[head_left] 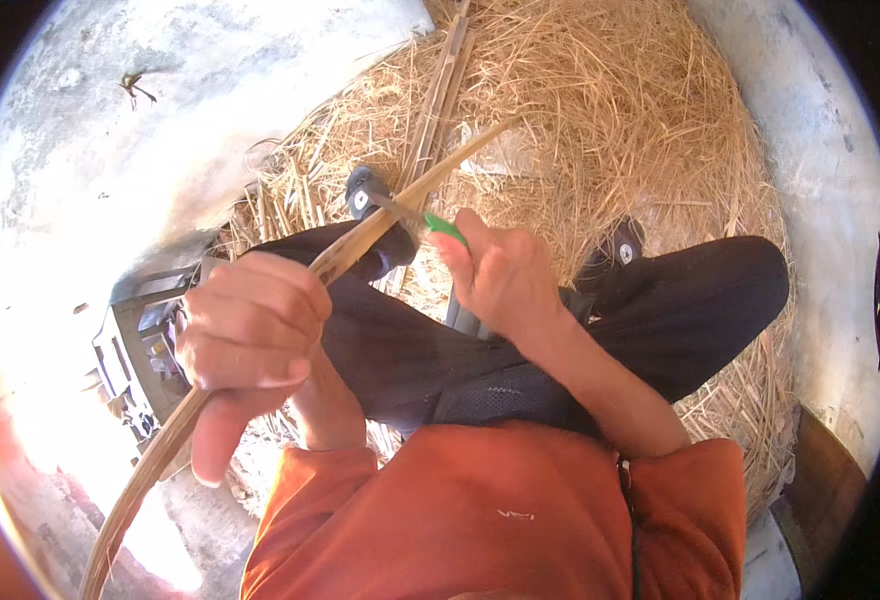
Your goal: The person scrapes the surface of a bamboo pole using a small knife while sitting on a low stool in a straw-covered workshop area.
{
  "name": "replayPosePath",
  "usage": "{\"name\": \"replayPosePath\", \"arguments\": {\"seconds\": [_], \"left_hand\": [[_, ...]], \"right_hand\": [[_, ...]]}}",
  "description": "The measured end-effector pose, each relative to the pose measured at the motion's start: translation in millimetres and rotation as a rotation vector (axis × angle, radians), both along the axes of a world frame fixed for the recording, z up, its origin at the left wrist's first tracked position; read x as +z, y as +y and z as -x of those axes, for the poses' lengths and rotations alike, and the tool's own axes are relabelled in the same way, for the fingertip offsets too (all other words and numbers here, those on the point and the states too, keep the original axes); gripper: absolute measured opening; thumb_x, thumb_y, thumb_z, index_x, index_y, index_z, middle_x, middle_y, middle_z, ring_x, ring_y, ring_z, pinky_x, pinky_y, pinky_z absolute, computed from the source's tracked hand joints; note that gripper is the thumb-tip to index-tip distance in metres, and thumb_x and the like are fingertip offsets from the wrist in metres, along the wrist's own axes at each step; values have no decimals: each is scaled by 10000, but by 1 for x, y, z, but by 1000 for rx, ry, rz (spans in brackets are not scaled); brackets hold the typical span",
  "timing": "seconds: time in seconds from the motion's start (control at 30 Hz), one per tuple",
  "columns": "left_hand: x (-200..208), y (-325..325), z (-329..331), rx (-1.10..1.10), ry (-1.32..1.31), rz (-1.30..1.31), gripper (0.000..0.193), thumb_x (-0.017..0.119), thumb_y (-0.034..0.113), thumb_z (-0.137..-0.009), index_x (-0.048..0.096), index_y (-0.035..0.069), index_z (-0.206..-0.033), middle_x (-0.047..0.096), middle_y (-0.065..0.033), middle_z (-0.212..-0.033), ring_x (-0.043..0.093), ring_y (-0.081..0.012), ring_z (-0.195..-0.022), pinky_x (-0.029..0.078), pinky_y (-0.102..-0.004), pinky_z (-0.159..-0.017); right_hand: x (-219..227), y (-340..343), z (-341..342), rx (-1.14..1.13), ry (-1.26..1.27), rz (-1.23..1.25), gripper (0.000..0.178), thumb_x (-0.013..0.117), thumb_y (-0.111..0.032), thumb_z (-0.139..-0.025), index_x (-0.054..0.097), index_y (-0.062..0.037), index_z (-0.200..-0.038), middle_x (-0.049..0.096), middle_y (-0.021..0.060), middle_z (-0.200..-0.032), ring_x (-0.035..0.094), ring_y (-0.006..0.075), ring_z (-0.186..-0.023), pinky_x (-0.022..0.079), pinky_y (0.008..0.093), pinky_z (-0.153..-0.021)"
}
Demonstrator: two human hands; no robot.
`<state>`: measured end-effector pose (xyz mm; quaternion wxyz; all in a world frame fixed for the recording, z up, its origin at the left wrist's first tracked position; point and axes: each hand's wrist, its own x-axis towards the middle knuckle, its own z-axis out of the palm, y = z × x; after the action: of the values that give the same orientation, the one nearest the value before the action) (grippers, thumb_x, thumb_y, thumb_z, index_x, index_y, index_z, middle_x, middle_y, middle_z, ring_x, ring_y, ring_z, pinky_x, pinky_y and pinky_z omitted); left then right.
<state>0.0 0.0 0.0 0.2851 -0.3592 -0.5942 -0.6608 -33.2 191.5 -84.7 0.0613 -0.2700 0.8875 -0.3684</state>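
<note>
My left hand (250, 325) is wrapped round a long pale bamboo-like strip (355, 242). The strip slants from the lower left, through that fist, up to a tapered tip at the top middle. In my right hand (505, 270) is a knife with a green handle (444, 227), gripped with the fingers closed. Its blade (397, 209) reaches left and meets the strip beyond my left hand. Fingers and thumb hide most of the handle.
Straw-like shavings (610, 100) cover the floor ahead, with longer split strips (440, 95) lying on them. My black-trousered legs (690, 310) are bent to both sides. A grey box of small items (145, 345) stands at left; a pale wall (810, 200) curves at right.
</note>
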Motion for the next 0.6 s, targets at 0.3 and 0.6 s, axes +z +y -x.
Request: {"name": "replayPosePath", "arguments": {"seconds": [0.3, 0.6], "left_hand": [[15, 19, 18, -184, 77, 95, 590, 479, 560, -860, 578, -5, -724, 525, -71, -551, 505, -177, -434, 387, -292, -411], [0, 18, 3, -80, 38, -37, 734, 431, 701, -806, 570, -19, -759, 504, -58, -539, 489, -167, -415, 358, -279, -397]], "right_hand": [[-42, 29, 40, -242, -196, -26, 469, 377, -412, -961, 596, 0, -914, 606, 228, -693, 619, 382, -655, 480, 472, -586], [24, 9, -12, -19, -446, 385, 375, 438, -305, -961, 521, 8, -773, 428, 169, -533, 419, 330, -474, 344, 396, -484]]}}
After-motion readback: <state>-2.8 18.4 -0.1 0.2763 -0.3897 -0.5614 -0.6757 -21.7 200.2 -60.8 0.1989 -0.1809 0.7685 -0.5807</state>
